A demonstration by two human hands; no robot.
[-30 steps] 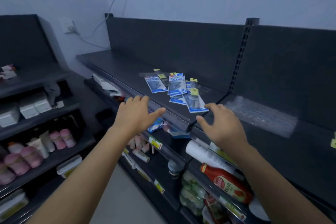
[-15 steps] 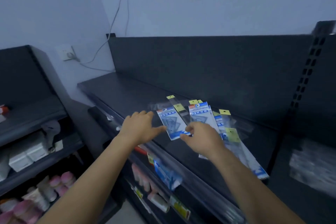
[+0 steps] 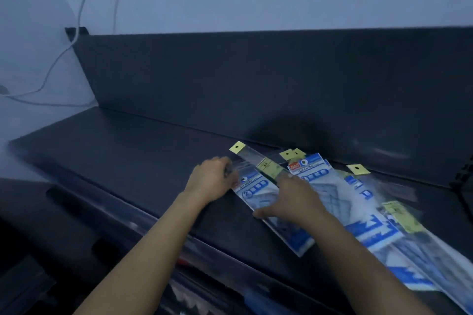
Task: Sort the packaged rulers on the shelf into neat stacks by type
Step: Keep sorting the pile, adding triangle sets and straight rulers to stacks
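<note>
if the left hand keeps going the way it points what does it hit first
The left hand pinches the leftmost blue pack at its top corner; straight on, it would probably meet the clear ruler pack, though depth is unclear.

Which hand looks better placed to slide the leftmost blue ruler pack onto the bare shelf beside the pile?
Probably the left hand: it sits at the top corner of the leftmost blue pack, on the bare shelf side. The right hand lies across the pack, nearer the pile.
</note>
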